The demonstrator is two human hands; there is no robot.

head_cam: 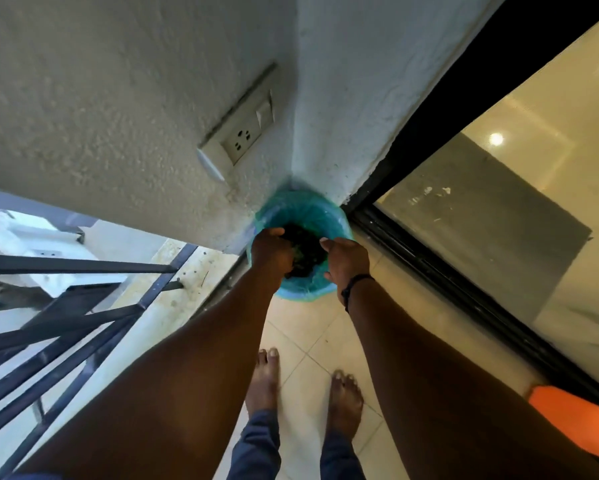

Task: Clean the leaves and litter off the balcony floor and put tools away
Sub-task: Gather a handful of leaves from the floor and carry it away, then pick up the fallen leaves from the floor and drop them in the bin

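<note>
At the wall corner: bin [303, 216], teal-lined, on the balcony tiles [312, 330] beside the door track [429, 261].

Contents: dark leaves [308, 252], heaped inside. Left hand [272, 252] curls down into the heap, seemingly clutching a clump; right hand [346, 261] hangs over the rim, fingers bent, hold not discernible. Handling, by judgement: leaves light, loose, crumbly, best cupped from beneath; liner thin, slippery, best gathered at the rim. Also present: wall socket [242, 135], railing [83, 306], orange item [575, 420].
</note>
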